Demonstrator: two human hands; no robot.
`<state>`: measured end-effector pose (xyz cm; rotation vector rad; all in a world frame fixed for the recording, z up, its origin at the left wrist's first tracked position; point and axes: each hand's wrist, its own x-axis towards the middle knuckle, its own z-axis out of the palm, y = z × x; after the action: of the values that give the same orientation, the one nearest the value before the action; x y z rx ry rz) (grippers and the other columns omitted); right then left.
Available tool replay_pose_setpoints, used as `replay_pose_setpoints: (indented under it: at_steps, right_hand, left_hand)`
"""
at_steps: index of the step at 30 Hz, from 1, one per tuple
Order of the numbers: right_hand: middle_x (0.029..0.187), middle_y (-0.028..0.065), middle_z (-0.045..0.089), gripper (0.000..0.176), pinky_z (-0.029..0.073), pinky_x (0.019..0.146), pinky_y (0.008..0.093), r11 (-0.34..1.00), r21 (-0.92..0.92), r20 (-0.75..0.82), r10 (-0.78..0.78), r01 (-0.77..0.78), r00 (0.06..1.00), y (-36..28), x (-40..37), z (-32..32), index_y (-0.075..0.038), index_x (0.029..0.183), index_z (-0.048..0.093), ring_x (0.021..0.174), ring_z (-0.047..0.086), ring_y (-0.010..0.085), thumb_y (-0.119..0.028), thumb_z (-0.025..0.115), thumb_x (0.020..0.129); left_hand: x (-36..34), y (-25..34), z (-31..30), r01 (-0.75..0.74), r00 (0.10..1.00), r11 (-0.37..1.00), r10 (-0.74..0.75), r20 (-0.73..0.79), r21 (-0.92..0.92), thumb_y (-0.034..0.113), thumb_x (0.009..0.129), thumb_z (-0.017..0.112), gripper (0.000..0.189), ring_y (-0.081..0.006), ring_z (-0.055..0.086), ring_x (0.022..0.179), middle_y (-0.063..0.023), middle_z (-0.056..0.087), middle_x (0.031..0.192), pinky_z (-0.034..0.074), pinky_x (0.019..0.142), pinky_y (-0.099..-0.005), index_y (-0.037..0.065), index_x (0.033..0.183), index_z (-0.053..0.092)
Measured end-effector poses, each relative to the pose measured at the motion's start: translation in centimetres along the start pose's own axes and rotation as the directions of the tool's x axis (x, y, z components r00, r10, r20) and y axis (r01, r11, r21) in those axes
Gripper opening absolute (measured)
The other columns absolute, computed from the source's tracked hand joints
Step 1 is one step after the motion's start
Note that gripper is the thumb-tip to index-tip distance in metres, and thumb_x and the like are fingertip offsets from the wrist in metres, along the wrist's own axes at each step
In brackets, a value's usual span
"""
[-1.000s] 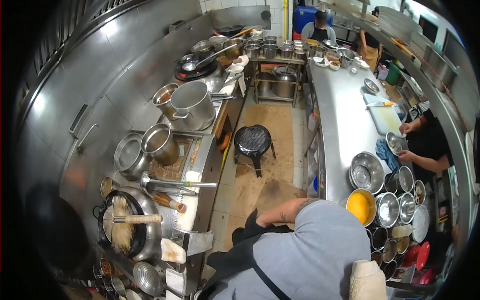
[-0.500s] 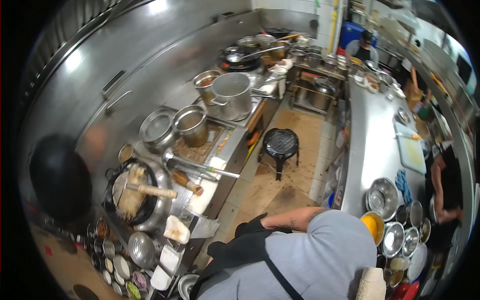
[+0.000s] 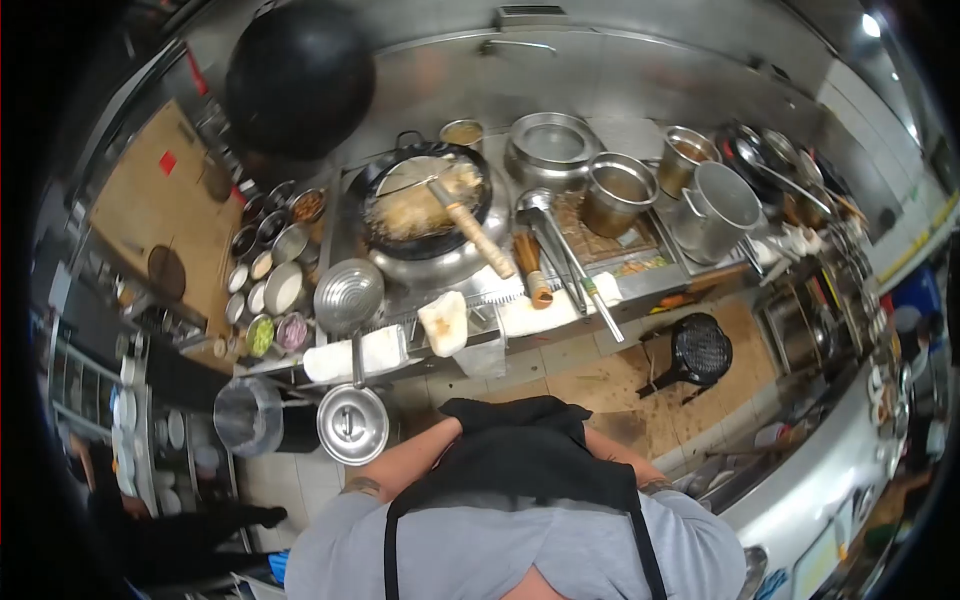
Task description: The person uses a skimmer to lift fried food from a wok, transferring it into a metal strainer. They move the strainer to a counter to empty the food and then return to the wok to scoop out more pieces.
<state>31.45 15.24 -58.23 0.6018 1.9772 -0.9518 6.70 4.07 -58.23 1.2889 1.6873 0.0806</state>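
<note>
Both my forearms reach toward the black apron (image 3: 515, 440), and my hands are hidden behind its raised cloth. Whether they grip anything cannot be seen. Ahead on the range sits a black wok (image 3: 372, 205) of bubbling oil. A strainer (image 3: 470, 228) with a wooden handle rests across it, over pale golden food (image 3: 410, 212). To its right lie a bamboo brush (image 3: 531, 262) and a long-handled ladle (image 3: 572, 262). On the left is a perforated scoop (image 3: 349, 294). A stained folded cloth (image 3: 443, 322) hangs at the front edge.
Steel pots (image 3: 617, 195) stand along the range at right. Several seasoning bowls (image 3: 284, 286) crowd the left end. A lidded pot (image 3: 353, 425) and a lined bin (image 3: 248, 415) are at floor level, left. A black stool (image 3: 697, 350) stands on cardboard. Another person (image 3: 135, 505) is partly visible far left.
My view has swung left, from along the aisle to squarely facing the range and wok. My forearms now both show, reaching to the apron. The strainer still rests over the wok.
</note>
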Motion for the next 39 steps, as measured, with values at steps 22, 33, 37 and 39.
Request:
replay_pose_setpoints:
  at_steps: [22,33,37,39]
  right_hand:
    - [0.118,0.0179,0.071,0.034,0.054,0.090,0.0419,0.959,-0.275,0.147,-0.036,0.076,0.989,-2.1,1.9,-2.9,-0.007,0.109,0.075,0.108,0.068,0.0361,-0.028,0.071,0.082]
    - [0.119,0.0177,0.071,0.034,0.054,0.091,0.0419,0.931,-0.352,0.182,-0.028,0.092,0.983,-1.8,1.9,-3.7,-0.007,0.109,0.075,0.109,0.067,0.0360,-0.027,0.071,0.082]
    - [0.119,0.0177,0.070,0.034,0.054,0.091,0.0419,0.917,-0.385,0.200,-0.026,0.103,0.979,-1.7,1.9,-3.9,-0.007,0.109,0.075,0.109,0.067,0.0360,-0.027,0.071,0.082]
    - [0.119,0.0177,0.070,0.034,0.054,0.091,0.0419,0.911,-0.398,0.203,-0.025,0.106,0.979,-1.6,1.8,-4.1,-0.007,0.109,0.075,0.109,0.067,0.0359,-0.027,0.071,0.082]
  left_hand:
    - [-8.3,-6.6,0.7,0.235,0.924,0.301,-0.363,0.117,-0.924,0.026,0.100,0.062,0.016,-0.0156,0.061,0.080,0.0005,0.062,0.090,0.054,0.074,-0.0356,0.012,0.106,0.064]
    - [-11.0,-8.2,1.4,0.193,0.896,0.214,-0.436,0.083,-0.958,0.030,0.100,0.065,0.029,-0.0212,0.068,0.100,-0.0049,0.067,0.110,0.058,0.081,-0.0382,0.011,0.121,0.062]
    - [-12.0,-8.9,2.4,0.181,0.869,0.196,-0.490,0.064,-0.964,0.032,0.100,0.064,0.031,-0.0212,0.068,0.099,-0.0052,0.066,0.110,0.057,0.082,-0.0386,0.010,0.122,0.061]
    - [-12.6,-9.3,3.1,0.145,0.864,0.145,-0.500,0.054,-0.979,0.032,0.100,0.064,0.032,-0.0224,0.068,0.100,-0.0055,0.066,0.111,0.057,0.084,-0.0391,0.010,0.123,0.060]
